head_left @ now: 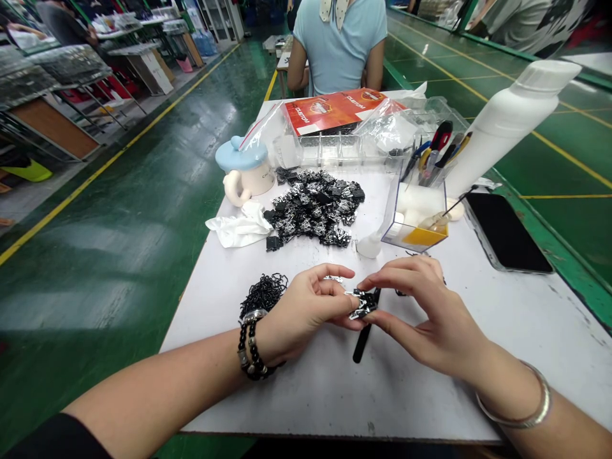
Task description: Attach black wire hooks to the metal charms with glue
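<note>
- Clamped between fingertips of left hand (306, 306) and right hand (430, 312), over table (296, 408): black-and-silver part (363, 304), apparently mid-handling.
- Done: finished pieces not distinguishable. Seemingly left: pile (315, 207) of similar parts ahead, black bits (264, 294) beside left wrist.
- Around: cup (251, 169), phone (509, 233), tall bottle (509, 124); black strip (361, 345) beneath hands, small bottle (369, 246) just ahead, possibly in the way.

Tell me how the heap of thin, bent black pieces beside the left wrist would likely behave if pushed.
The heap of thin, bent black pieces would probably spread out, since it lies loose on the flat white table. Some pieces may snag together, being bent and overlapping. Each is likely light, judging by its thinness.
</note>
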`<action>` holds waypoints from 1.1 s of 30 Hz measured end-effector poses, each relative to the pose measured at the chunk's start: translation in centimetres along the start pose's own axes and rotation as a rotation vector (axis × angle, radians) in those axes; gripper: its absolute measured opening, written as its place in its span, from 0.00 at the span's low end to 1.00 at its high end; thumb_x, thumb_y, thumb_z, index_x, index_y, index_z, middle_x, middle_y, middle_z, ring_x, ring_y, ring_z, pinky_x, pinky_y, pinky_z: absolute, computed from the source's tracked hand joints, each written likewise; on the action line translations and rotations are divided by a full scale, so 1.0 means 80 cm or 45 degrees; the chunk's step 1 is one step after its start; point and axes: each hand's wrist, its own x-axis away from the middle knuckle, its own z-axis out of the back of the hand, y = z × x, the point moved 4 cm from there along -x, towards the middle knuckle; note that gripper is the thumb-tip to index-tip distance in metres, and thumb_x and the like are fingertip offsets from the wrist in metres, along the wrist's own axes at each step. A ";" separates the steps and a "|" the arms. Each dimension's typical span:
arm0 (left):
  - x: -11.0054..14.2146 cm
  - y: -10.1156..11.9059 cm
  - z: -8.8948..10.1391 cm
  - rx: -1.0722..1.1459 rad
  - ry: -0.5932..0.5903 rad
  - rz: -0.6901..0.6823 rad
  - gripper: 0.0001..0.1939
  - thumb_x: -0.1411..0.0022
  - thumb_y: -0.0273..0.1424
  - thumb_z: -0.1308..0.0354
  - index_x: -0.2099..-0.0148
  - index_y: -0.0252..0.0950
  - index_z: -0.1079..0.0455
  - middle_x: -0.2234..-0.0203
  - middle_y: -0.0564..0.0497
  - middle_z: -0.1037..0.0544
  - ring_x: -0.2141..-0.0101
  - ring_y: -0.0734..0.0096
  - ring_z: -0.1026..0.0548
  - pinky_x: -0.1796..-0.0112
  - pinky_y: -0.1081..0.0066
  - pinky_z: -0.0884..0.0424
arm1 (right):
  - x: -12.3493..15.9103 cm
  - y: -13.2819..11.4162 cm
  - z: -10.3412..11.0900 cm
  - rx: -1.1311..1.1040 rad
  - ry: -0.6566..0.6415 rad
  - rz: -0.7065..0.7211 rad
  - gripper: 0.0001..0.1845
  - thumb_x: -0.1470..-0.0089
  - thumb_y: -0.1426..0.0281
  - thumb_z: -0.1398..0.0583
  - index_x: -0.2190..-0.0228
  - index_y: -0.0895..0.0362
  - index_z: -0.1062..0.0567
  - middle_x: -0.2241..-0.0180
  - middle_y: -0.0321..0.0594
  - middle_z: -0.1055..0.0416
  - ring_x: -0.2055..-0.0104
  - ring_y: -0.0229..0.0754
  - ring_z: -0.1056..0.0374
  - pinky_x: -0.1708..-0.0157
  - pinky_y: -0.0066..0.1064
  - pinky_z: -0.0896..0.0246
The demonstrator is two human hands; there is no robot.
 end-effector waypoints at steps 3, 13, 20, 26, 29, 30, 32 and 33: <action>-0.001 -0.001 0.001 0.001 -0.011 -0.009 0.22 0.50 0.27 0.33 0.54 0.33 0.36 0.79 0.58 0.29 0.75 0.71 0.23 0.68 0.71 0.27 | 0.000 0.000 0.000 -0.002 0.004 -0.001 0.17 0.46 0.70 0.40 0.54 0.52 0.36 0.61 0.40 0.29 0.58 0.45 0.35 0.58 0.42 0.43; 0.000 -0.001 -0.001 0.036 0.005 0.014 0.22 0.50 0.26 0.33 0.54 0.32 0.36 0.81 0.61 0.31 0.76 0.73 0.23 0.69 0.73 0.28 | 0.000 0.002 0.001 -0.058 0.001 -0.030 0.17 0.46 0.71 0.40 0.54 0.52 0.35 0.61 0.40 0.29 0.58 0.44 0.35 0.58 0.41 0.43; 0.000 -0.001 -0.002 0.070 -0.022 0.013 0.21 0.49 0.27 0.33 0.53 0.32 0.35 0.79 0.59 0.30 0.75 0.74 0.23 0.70 0.75 0.27 | -0.001 0.002 0.003 -0.109 0.024 -0.040 0.18 0.47 0.72 0.39 0.54 0.52 0.35 0.61 0.40 0.29 0.57 0.44 0.36 0.57 0.41 0.43; 0.002 0.003 -0.002 0.063 -0.093 -0.054 0.21 0.48 0.26 0.34 0.53 0.33 0.35 0.75 0.56 0.28 0.73 0.73 0.23 0.66 0.72 0.25 | 0.000 0.002 0.006 -0.135 0.054 -0.039 0.19 0.48 0.72 0.38 0.54 0.54 0.35 0.61 0.41 0.30 0.57 0.45 0.38 0.59 0.42 0.43; 0.003 0.004 -0.001 0.041 -0.105 -0.097 0.20 0.48 0.25 0.35 0.52 0.33 0.34 0.73 0.55 0.28 0.72 0.73 0.22 0.66 0.72 0.24 | 0.000 0.001 0.006 -0.140 0.057 -0.031 0.19 0.48 0.72 0.38 0.55 0.54 0.34 0.62 0.42 0.31 0.57 0.46 0.38 0.59 0.43 0.43; 0.003 0.004 -0.001 0.041 -0.111 -0.103 0.20 0.48 0.25 0.35 0.53 0.33 0.34 0.72 0.55 0.28 0.72 0.73 0.22 0.66 0.72 0.24 | 0.000 0.000 0.006 -0.140 0.056 -0.029 0.19 0.48 0.72 0.38 0.55 0.55 0.34 0.62 0.43 0.31 0.57 0.46 0.38 0.59 0.43 0.42; 0.003 0.003 -0.002 0.037 -0.127 -0.111 0.18 0.47 0.25 0.35 0.54 0.32 0.34 0.73 0.55 0.28 0.72 0.74 0.22 0.66 0.73 0.24 | -0.001 -0.001 0.008 -0.133 0.055 -0.004 0.20 0.49 0.73 0.38 0.54 0.55 0.34 0.62 0.43 0.31 0.57 0.46 0.38 0.59 0.42 0.42; 0.003 0.003 -0.002 0.032 -0.132 -0.122 0.17 0.47 0.25 0.35 0.55 0.32 0.33 0.73 0.55 0.28 0.72 0.74 0.22 0.66 0.73 0.24 | -0.002 -0.002 0.011 -0.129 0.053 0.025 0.20 0.49 0.74 0.37 0.54 0.55 0.34 0.61 0.43 0.31 0.57 0.46 0.38 0.59 0.42 0.42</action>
